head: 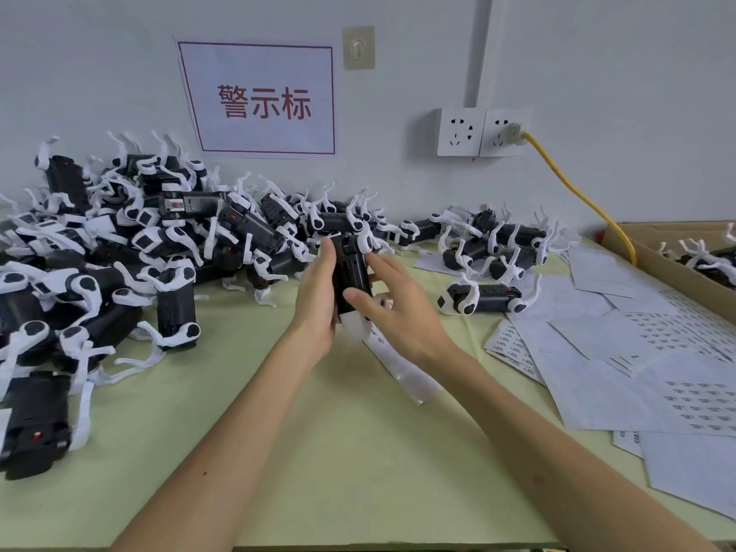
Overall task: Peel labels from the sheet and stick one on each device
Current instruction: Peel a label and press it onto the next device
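Black device [351, 268], white-tipped, held upright by left hand [314, 302].

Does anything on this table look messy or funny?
Yes. The devices lie in a tangled heap on the left, not in rows, and the label sheets on the right are strewn crookedly over one another. Nothing looks broken, including the device in the left hand.

Black, white-limbed device [352, 272] held upright; printed label sheets [657, 332] lie scattered rightward.
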